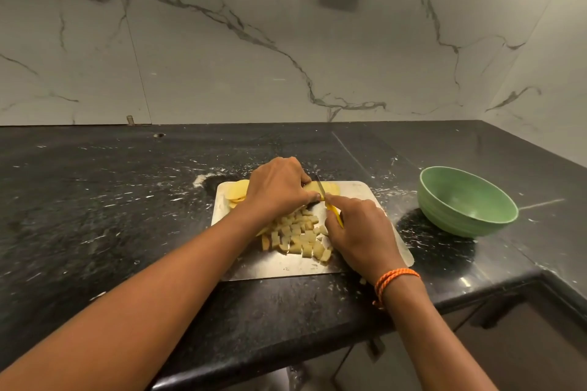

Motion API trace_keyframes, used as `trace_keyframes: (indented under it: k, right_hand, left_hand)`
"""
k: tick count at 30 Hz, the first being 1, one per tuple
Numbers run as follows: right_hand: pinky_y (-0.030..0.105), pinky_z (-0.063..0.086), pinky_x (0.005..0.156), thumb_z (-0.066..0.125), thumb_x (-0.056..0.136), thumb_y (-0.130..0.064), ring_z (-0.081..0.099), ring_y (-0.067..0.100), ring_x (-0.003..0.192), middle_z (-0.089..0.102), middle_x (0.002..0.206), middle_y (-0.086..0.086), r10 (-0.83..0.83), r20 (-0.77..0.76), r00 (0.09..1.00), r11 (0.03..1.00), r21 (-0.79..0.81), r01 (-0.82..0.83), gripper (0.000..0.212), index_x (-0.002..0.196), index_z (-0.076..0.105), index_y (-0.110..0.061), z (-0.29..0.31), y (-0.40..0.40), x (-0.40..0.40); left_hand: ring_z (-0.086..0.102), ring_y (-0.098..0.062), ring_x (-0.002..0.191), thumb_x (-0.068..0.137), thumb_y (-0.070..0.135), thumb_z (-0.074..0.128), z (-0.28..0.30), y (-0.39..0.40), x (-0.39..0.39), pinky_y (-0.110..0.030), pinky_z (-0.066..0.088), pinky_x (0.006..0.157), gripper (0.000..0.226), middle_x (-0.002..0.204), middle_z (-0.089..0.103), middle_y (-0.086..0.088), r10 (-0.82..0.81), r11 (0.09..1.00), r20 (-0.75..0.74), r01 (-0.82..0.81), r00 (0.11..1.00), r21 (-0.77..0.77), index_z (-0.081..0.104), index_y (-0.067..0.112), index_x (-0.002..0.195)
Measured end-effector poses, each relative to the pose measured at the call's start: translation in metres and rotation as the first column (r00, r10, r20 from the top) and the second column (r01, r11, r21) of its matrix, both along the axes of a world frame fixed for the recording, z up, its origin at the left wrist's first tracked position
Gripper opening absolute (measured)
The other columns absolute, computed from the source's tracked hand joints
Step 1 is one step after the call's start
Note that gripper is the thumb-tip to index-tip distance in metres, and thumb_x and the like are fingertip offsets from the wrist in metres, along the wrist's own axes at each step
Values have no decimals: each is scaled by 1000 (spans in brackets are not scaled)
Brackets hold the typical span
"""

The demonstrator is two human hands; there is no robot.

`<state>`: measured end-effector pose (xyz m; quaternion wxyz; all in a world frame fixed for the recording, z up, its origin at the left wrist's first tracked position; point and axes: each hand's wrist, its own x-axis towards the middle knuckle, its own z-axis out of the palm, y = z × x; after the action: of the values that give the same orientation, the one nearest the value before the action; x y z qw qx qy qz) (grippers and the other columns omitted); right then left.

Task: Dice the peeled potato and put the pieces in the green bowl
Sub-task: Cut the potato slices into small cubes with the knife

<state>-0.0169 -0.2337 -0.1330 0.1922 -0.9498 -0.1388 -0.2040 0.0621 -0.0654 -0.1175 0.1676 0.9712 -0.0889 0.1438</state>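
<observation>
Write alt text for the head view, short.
A person cuts potato slices on a steel cutting board: left hand holds them down, right hand grips a yellow-handled knife. Diced pieces pile on the board; a green bowl sits to its right.

No readable text, label, brand, number or sign shows on anything in view.

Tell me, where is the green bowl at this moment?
In the head view, the green bowl stands on the black counter at the right, beside the cutting board and apart from it.
</observation>
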Motion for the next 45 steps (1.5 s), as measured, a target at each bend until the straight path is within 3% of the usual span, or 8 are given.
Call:
trace_keyframes:
  k: [12, 16, 20, 27, 33, 36, 40, 45]
  right_hand:
    - [39, 53, 62, 59, 97, -35, 50, 11, 61, 54, 65, -11, 35, -23, 999, 998, 52, -34, 38, 135, 61, -31, -5, -23, -53]
    - [25, 37, 52, 64, 95, -28, 41, 3, 49, 40, 54, -20, -3, 66, 998, 987, 158, -7, 41, 136, 62, -30, 1, -21, -55]
    - [36, 47, 56, 60, 96, -29, 55, 17, 58, 63, 64, 0, -18, 79, 997, 990, 138, 7, 41, 136, 62, -30, 4, -8, -32]
    - [41, 50, 60, 56, 96, -30, 60, 27, 68, 66, 67, 2, 19, 37, 999, 996, 83, -22, 35, 130, 63, -30, -1, 3, -7]
    - [34, 42, 63, 56, 95, -31, 62, 30, 76, 71, 80, 8, 46, -74, 996, 998, 47, -43, 37, 131, 66, -27, 2, 1, 2]
    - [32, 38, 64, 57, 95, -30, 48, 22, 68, 61, 71, 3, 45, -83, 995, 998, 57, -41, 39, 133, 66, -27, 4, -5, -5]
    - [40, 51, 59, 61, 97, -30, 44, 10, 55, 52, 61, -14, 69, -85, 994, 995, 83, -62, 39, 135, 62, -28, 0, -19, -32]
    - [24, 39, 53, 63, 97, -32, 46, 6, 51, 47, 54, -15, 78, -63, 995, 990, 119, -70, 39, 136, 62, -33, -2, -31, -59]
  left_hand:
    - [62, -11, 72, 82, 66, 80, 3, 1, -1, -32, 58, 69, 50, 74, 66, 16, 14, 1000, -37, -14, 999, -17, 83, 28, 114]
    - [66, -13, 80, 81, 66, 81, 8, 6, 0, -30, 53, 66, 53, 96, 79, 11, 7, 1000, -87, -9, 996, -22, 81, 29, 119]
    - [68, -13, 88, 81, 61, 84, 10, 11, 2, -31, 55, 70, 52, 108, 80, 9, -8, 999, -123, 4, 992, -34, 80, 29, 121]
    - [68, -14, 90, 80, 61, 85, 8, 11, 2, -38, 62, 80, 49, 108, 80, 10, 1, 999, -115, -6, 993, -44, 80, 31, 119]
    - [70, -16, 89, 82, 59, 84, 6, 7, 0, -38, 63, 80, 47, 105, 81, 8, 19, 999, -91, -23, 996, -46, 81, 29, 118]
    - [70, -16, 88, 80, 61, 84, 5, 5, -1, -39, 63, 81, 48, 103, 81, 9, 13, 999, -91, -17, 996, -46, 81, 31, 117]
    - [68, -15, 79, 83, 58, 80, 6, 2, -4, -35, 62, 75, 42, 96, 81, 8, 22, 1000, -57, -23, 998, -11, 82, 30, 115]
    - [64, -10, 72, 83, 60, 81, 6, 2, -4, -32, 60, 71, 41, 87, 79, 10, 43, 999, -66, -45, 997, -19, 84, 31, 111]
